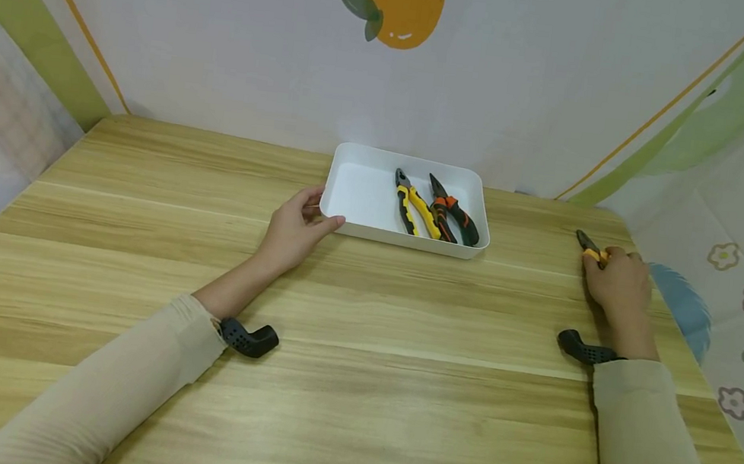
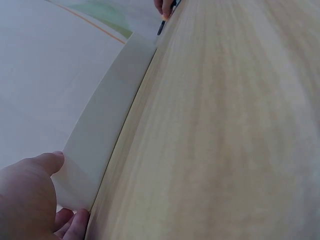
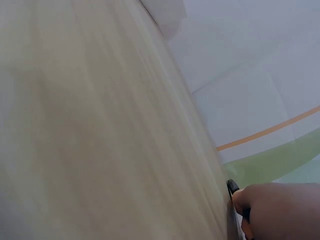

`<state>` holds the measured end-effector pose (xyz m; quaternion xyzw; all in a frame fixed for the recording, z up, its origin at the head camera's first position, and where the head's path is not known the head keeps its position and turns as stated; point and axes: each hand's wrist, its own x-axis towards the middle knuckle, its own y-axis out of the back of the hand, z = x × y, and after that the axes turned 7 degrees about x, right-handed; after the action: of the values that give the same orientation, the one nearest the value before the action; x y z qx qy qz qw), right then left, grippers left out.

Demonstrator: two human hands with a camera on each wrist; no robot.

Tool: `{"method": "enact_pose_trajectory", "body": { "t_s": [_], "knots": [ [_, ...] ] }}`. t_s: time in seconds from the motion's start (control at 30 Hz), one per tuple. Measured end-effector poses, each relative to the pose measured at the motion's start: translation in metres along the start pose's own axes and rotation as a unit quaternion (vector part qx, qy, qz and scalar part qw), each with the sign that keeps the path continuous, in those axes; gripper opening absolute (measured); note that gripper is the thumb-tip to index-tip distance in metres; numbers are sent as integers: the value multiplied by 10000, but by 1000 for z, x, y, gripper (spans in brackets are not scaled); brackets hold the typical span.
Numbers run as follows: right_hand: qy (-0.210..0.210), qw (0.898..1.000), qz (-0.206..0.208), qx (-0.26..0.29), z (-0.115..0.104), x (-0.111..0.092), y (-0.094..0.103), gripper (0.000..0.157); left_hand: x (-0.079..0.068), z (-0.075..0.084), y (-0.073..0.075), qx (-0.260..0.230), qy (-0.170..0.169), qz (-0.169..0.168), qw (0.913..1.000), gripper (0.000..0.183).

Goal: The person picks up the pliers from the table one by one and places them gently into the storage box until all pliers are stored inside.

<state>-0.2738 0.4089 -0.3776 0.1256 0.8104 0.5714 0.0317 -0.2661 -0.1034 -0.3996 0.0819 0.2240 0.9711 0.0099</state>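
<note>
A shallow white tray [image 1: 359, 194] stands at the back middle of the wooden table. My left hand [image 1: 292, 232] holds its near left corner, thumb on the front wall and fingers round the side; the left wrist view shows this thumb on the tray wall [image 2: 102, 115]. Inside the tray's right half lie yellow-and-black pliers [image 1: 424, 212] and orange-and-black needle-nose pliers [image 1: 462, 218]. Far to the right, my right hand [image 1: 622, 285] grips a third pair of pliers [image 1: 593, 253], with dark jaws pointing away and yellow-orange handles mostly hidden by the fingers.
Behind the tray, a pale curtain [image 1: 241, 49] printed with an orange fruit hangs along the table's back edge. More printed cloth [image 1: 743, 305] borders the right side, close to my right hand. The wooden tabletop [image 1: 412, 359] stretches between both forearms.
</note>
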Motion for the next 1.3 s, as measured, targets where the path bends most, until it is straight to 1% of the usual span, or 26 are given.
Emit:
{"method": "enact_pose_trajectory", "body": {
  "t_s": [0.3,0.47,0.57,0.77,0.9,1.0,1.17,1.3],
  "knots": [
    [124,9994,180,278,-3,1,1,70,-1,0,0,-5,-14,-22,10000,68],
    [321,9956,249,839,-12,-2,8,68,-1,0,0,-93,-18,-60,9999,68],
    [358,9939,215,1016,-20,-5,13,68,-1,0,0,-115,-9,-69,9999,68],
    [388,9957,65,839,-33,-8,22,69,-1,0,1,-93,-48,-60,9999,68],
    [360,9962,-53,796,-43,-12,27,72,0,-2,1,-97,-83,-72,9999,68],
    [506,9955,-18,796,-52,-15,31,74,0,-2,3,-55,-56,-67,9999,70],
    [934,9917,218,855,-66,-20,41,70,1,-2,4,-38,-22,-60,10000,71],
    [1027,9901,219,927,-76,-24,52,69,0,-2,2,-106,-17,-87,9999,71]
  ]
}}
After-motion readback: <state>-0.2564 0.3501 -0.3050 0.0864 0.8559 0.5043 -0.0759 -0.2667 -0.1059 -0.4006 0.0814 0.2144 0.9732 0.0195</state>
